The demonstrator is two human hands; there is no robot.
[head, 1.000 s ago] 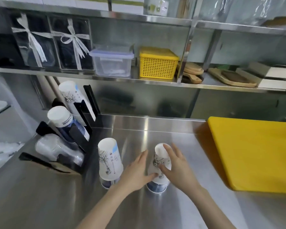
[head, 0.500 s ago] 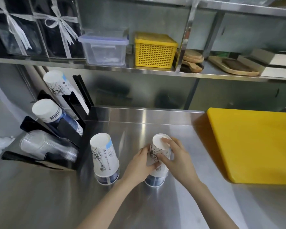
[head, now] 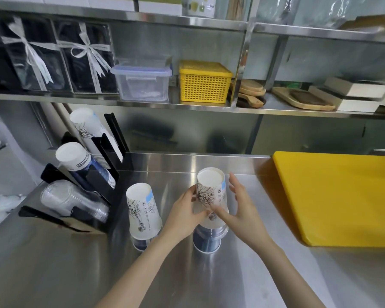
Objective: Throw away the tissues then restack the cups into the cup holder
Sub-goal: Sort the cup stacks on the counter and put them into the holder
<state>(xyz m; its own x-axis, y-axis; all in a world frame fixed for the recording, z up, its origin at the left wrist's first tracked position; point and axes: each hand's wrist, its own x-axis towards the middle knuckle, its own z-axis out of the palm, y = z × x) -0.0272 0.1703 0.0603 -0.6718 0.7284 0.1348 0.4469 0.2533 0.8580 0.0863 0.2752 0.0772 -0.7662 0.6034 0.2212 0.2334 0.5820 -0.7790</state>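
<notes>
Two upside-down stacks of cups stand on the steel counter. The right stack has a white printed cup raised partly off clear and dark blue cups below. My left hand grips the white cup's left side. My right hand touches its lower right with thumb and fingers spread. The left stack stands alone beside them. A black cup holder at the left holds slanted rows of white, blue and clear cups. No tissues are visible.
A yellow cutting board lies on the counter at the right. The shelf above carries black gift boxes with ribbons, a clear lidded container, a yellow basket and wooden boards.
The white top cup has risen off the cups beneath it, held between both hands. My right hand moved from its top to its lower side.
</notes>
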